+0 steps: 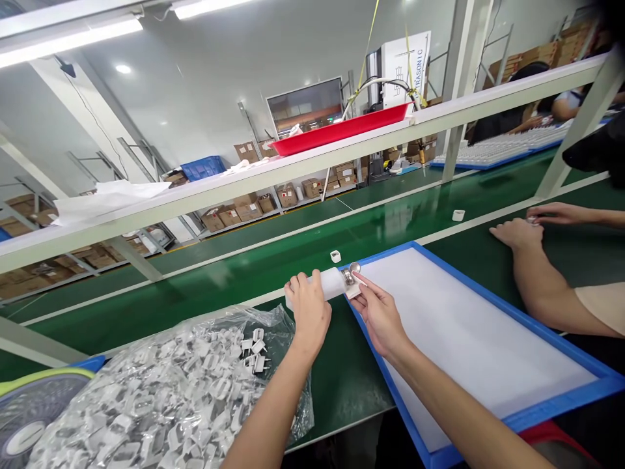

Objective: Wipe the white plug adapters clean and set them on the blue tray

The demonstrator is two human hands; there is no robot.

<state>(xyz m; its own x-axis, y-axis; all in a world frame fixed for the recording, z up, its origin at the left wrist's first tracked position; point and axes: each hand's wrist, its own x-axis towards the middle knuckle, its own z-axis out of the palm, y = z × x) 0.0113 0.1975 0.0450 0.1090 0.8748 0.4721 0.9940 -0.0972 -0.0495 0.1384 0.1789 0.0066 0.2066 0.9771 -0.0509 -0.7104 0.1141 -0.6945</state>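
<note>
A white plastic bottle [328, 284] with a metal neck and a raised round metal lid [355, 268] lies tilted above the green work surface. My left hand [310, 306] is wrapped round its body. At the neck, my right hand [379, 311] pinches a small flat white piece [355, 290], whose kind I cannot make out, close against the metal top. Left of my hands, a clear plastic bag [170, 384] spreads open, full of white plug housings. Several plug housings with metal pins [254, 348] lie at its right end.
A blue-framed tray [488, 326] with a white bed stands at the right. Small white housings [335, 256] sit on the green conveyor belt [273, 260]. Another person's hands [525, 228] work at the far right. Above the belt, a shelf carries a red tray [342, 130].
</note>
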